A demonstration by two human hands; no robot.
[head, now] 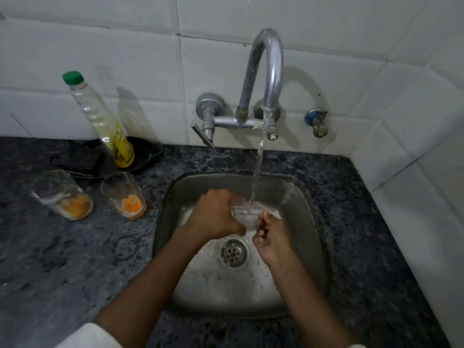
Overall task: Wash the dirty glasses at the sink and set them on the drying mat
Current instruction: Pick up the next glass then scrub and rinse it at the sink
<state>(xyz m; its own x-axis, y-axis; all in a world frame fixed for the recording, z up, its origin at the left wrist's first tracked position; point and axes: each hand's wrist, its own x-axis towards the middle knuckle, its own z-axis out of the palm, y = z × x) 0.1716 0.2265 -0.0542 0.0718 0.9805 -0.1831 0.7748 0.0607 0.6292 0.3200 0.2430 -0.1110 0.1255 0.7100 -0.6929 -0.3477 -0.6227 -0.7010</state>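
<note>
A clear glass (247, 213) is held over the steel sink (170, 194), under the running stream from the chrome tap (266, 71). My left hand (216, 216) grips the glass from its left side. My right hand (270, 234) is curled at the glass's right edge, fingers touching it. Two dirty glasses with orange residue stand on the counter left of the sink, one at the far left (60, 194) and one nearer the sink (124, 195). No drying mat is in view.
A dish soap bottle (103, 121) with a green cap leans against the tiled wall, standing in a dark pan (143, 156). The speckled granite counter (75, 259) surrounds the sink. A small valve (316, 121) sticks out of the wall at the right. The drain (233, 252) lies below my hands.
</note>
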